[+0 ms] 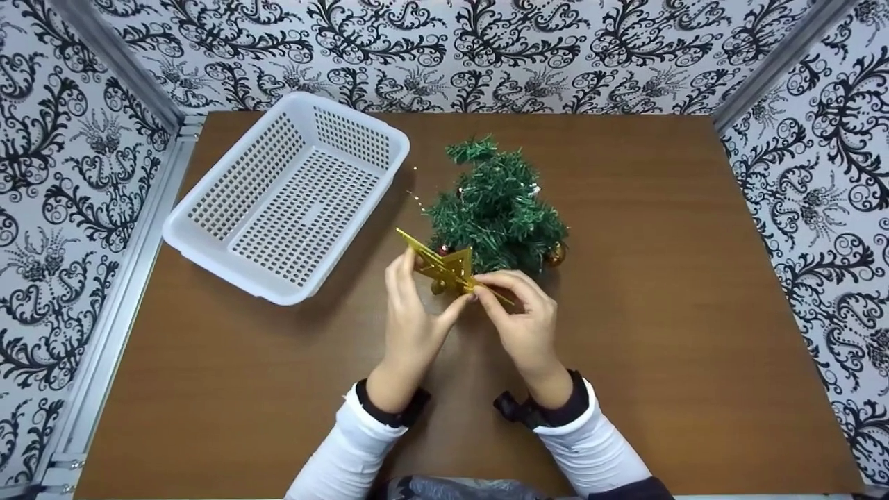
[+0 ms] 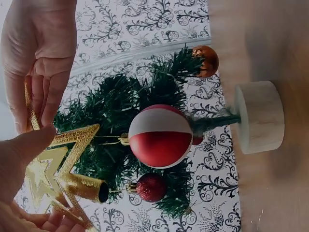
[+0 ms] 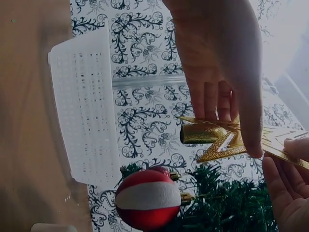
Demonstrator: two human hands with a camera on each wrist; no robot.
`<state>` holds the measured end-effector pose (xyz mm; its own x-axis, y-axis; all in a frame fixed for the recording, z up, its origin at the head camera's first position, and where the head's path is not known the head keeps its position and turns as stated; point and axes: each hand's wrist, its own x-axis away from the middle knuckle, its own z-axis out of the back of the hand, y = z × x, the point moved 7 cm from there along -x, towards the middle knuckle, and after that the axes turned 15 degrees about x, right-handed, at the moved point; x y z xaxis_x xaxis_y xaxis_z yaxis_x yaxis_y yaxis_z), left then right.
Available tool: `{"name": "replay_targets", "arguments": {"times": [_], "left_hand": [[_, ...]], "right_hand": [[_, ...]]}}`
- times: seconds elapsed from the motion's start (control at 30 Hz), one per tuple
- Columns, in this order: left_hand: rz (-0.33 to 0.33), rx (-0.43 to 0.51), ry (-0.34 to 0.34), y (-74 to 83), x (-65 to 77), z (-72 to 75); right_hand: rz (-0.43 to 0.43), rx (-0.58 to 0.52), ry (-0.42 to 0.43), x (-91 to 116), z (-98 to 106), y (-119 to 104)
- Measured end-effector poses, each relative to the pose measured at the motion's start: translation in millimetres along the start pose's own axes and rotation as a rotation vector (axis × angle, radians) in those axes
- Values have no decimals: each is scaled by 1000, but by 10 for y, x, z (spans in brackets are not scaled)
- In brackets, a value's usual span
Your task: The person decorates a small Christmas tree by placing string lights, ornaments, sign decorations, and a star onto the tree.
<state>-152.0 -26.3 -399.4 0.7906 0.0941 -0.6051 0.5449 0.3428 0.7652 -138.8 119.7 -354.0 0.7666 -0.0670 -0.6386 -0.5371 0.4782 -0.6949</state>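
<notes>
Both hands hold a gold star tree topper [image 1: 455,267] in front of a small green Christmas tree [image 1: 496,201]. My left hand [image 1: 410,323] grips one side of the star, thumb below and fingers on its upper edge. On the other side, the thumb and fingers of my right hand [image 1: 524,323] pinch a point of it. The topper's hollow socket [image 2: 87,187] faces the tree in the left wrist view. A red and white ball [image 2: 161,147] and a glittery dark red ball [image 2: 151,187] hang near the star. Fingers hide parts of the star.
A white perforated plastic basket [image 1: 347,239] stands on the brown table [image 1: 660,278], left of the tree. Gold-orange balls, one low on the tree's right side [image 1: 556,254], hang from branches. The tree has a round wooden base [image 2: 263,116]. Patterned walls [image 1: 417,55] enclose the table.
</notes>
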Motion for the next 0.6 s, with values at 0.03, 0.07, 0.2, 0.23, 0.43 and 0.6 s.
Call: {"name": "replay_targets", "arguments": {"times": [0.03, 0.07, 0.2, 0.23, 0.43, 0.6], "left_hand": [[10, 16, -9, -18, 4, -8], [22, 38, -19, -34, -1, -12], [87, 157, -54, -113, -39, 17], [103, 180, -65, -128, -46, 24], [157, 300, -139, -139, -49, 18], [136, 377, -74, -56, -104, 60]], "right_hand": [[-5, 13, 6, -7, 15, 9], [-13, 23, 10, -13, 30, 20], [-58, 22, 24, -28, 85, 83], [-70, 10, 26, -26, 99, 105], [-156, -90, 18, 51, 155, 297], [-175, -50, -39, 104, 156, 384]]}}
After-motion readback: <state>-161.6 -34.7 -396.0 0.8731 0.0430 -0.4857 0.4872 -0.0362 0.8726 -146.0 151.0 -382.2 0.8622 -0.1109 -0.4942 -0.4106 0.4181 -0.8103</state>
